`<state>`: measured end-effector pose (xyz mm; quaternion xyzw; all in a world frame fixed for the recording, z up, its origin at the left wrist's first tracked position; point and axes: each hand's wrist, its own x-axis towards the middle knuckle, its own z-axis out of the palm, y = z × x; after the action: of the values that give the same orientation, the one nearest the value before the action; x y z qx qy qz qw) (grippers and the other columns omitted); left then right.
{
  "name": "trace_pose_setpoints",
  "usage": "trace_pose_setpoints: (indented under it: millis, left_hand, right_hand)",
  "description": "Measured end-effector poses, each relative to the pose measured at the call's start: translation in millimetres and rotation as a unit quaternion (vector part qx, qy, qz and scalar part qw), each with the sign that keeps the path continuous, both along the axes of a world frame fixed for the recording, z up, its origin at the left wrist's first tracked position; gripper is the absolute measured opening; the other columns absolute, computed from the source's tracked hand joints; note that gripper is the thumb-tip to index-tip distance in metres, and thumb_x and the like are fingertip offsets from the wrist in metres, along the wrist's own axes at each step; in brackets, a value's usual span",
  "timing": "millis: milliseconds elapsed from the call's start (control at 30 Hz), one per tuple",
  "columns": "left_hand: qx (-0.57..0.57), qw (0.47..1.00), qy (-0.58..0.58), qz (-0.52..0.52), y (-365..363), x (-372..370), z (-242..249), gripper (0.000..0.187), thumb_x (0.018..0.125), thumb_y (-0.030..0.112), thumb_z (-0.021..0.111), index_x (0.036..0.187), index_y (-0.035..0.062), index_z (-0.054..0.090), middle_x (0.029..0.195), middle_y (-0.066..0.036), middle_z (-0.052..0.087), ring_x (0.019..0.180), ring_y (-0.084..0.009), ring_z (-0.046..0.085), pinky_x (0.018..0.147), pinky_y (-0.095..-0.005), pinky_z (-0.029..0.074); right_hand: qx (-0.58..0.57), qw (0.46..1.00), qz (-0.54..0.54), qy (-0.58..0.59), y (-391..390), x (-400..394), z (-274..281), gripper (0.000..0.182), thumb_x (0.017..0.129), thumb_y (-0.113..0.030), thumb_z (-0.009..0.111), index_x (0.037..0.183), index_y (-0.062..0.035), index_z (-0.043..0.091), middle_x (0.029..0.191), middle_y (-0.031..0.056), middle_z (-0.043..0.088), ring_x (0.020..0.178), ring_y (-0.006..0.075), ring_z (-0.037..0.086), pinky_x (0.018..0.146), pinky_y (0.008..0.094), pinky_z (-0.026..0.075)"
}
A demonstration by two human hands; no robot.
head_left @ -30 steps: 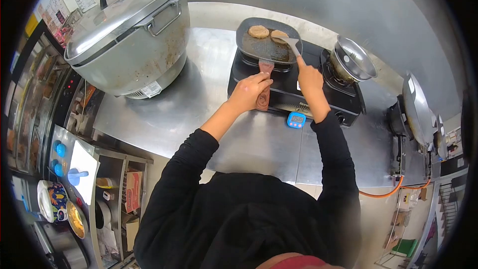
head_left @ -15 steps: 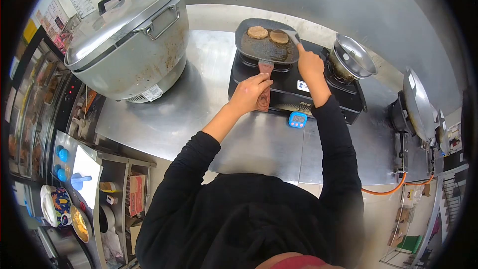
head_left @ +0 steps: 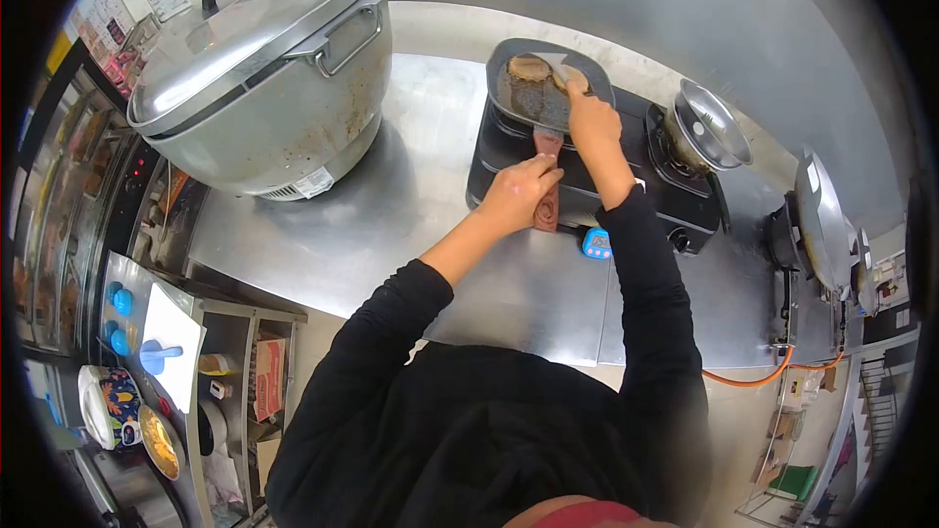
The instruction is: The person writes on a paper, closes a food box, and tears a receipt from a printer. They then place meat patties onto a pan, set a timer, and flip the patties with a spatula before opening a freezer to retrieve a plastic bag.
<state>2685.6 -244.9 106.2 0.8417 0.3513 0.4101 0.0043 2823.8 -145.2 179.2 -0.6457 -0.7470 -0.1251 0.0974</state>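
Observation:
A dark square frying pan [head_left: 528,103] sits on the black gas stove [head_left: 636,181]. Two round browned patties lie in it, the left patty [head_left: 529,68] near the far rim and the right patty [head_left: 575,79] beside it. My left hand [head_left: 521,194] is wrapped round the brown wooden pan handle [head_left: 548,144]. My right hand [head_left: 592,122] grips a metal spatula [head_left: 556,64], whose flat blade is over the pan between the patties. The spatula's handle is mostly hidden in my fingers. A blue timer [head_left: 597,243] stands just in front of the stove.
A large lidded pot [head_left: 274,108] stands on the steel counter [head_left: 430,264] at the left. Metal bowls [head_left: 712,122] rest on the right burner. More pans [head_left: 822,220] are farther right, with an orange hose [head_left: 753,382] below. A tray of shredded food [head_left: 160,442] is at lower left.
My right hand has moved the spatula leftward across the pan, and its blade is now between the patties. The view has shifted a little. My left hand keeps its hold on the handle.

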Motion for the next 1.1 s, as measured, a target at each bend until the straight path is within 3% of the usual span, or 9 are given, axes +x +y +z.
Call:
trace_pose_setpoints:
  millis: [167, 367, 533, 700, 800, 900, 1100]
  left_hand:
    - [-0.013, 1.000, -0.001, -0.006, 2.8, -1.3, 0.0, 0.044, 0.062, 0.003, 0.064, 0.105, 0.0016, 0.058, 0.113, -0.014, 0.054, 0.108, -0.0300, 0.054, 0.088, -0.0356, 0.046]
    - [0.009, 1.000, -0.012, -0.004, 3.0, -1.3, -6.6, 0.042, 0.063, 0.002, 0.063, 0.104, -0.0001, 0.058, 0.113, -0.016, 0.054, 0.106, -0.0305, 0.055, 0.085, -0.0352, 0.047]
    - [0.013, 0.999, -0.031, -0.022, 6.3, -0.9, -8.0, 0.040, 0.063, 0.002, 0.063, 0.103, -0.0005, 0.058, 0.110, -0.017, 0.055, 0.102, -0.0303, 0.056, 0.082, -0.0353, 0.049]
    - [0.029, 0.999, -0.014, -0.015, 4.5, -4.0, -2.2, 0.036, 0.064, 0.002, 0.062, 0.101, -0.0009, 0.059, 0.106, -0.018, 0.056, 0.100, -0.0303, 0.057, 0.079, -0.0347, 0.050]
    - [0.047, 0.998, -0.029, -0.003, 7.2, -1.3, -8.7, 0.036, 0.065, 0.002, 0.061, 0.100, -0.0016, 0.058, 0.106, -0.019, 0.056, 0.101, -0.0313, 0.056, 0.080, -0.0350, 0.050]
    - [-0.025, 0.999, -0.010, -0.024, 8.0, -1.8, -10.3, 0.038, 0.064, 0.002, 0.062, 0.102, -0.0019, 0.058, 0.109, -0.020, 0.055, 0.104, -0.0324, 0.056, 0.082, -0.0356, 0.049]
    - [0.019, 1.000, -0.015, -0.012, 6.6, -3.0, -10.4, 0.038, 0.065, 0.002, 0.061, 0.102, -0.0026, 0.059, 0.112, -0.022, 0.055, 0.107, -0.0330, 0.055, 0.084, -0.0354, 0.048]
  right_hand:
    - [-0.069, 0.997, -0.018, -0.029, 0.2, -16.0, -13.1, 0.035, 0.086, -0.012, 0.041, 0.120, -0.0214, 0.044, 0.086, 0.0156, 0.065, 0.080, 0.0336, 0.065, 0.064, 0.0441, 0.052]
    - [-0.021, 0.999, -0.011, -0.035, -6.8, -14.1, 16.2, 0.039, 0.084, -0.010, 0.042, 0.122, -0.0210, 0.044, 0.081, 0.0180, 0.064, 0.075, 0.0360, 0.065, 0.063, 0.0448, 0.052]
    - [-0.035, 0.997, -0.019, -0.061, -21.7, -23.8, -20.7, 0.041, 0.084, -0.010, 0.044, 0.123, -0.0210, 0.043, 0.078, 0.0168, 0.065, 0.073, 0.0354, 0.065, 0.060, 0.0436, 0.052]
    - [-0.013, 0.998, -0.018, -0.052, -26.0, -23.3, 10.5, 0.039, 0.083, -0.011, 0.046, 0.121, -0.0185, 0.043, 0.079, 0.0159, 0.065, 0.073, 0.0348, 0.065, 0.061, 0.0435, 0.052]
    - [-0.045, 0.995, -0.027, -0.082, -32.7, -29.1, -5.6, 0.042, 0.083, -0.012, 0.047, 0.124, -0.0177, 0.042, 0.077, 0.0162, 0.065, 0.072, 0.0355, 0.065, 0.061, 0.0438, 0.052]
    - [-0.050, 0.997, -0.021, -0.062, -37.6, -30.0, -15.4, 0.048, 0.082, -0.010, 0.047, 0.128, -0.0203, 0.039, 0.078, 0.0196, 0.064, 0.074, 0.0370, 0.064, 0.062, 0.0465, 0.051]
    - [-0.050, 0.996, -0.030, -0.073, -34.0, -18.4, 18.6, 0.046, 0.084, -0.009, 0.042, 0.128, -0.0210, 0.040, 0.081, 0.0207, 0.064, 0.076, 0.0389, 0.064, 0.063, 0.0468, 0.051]
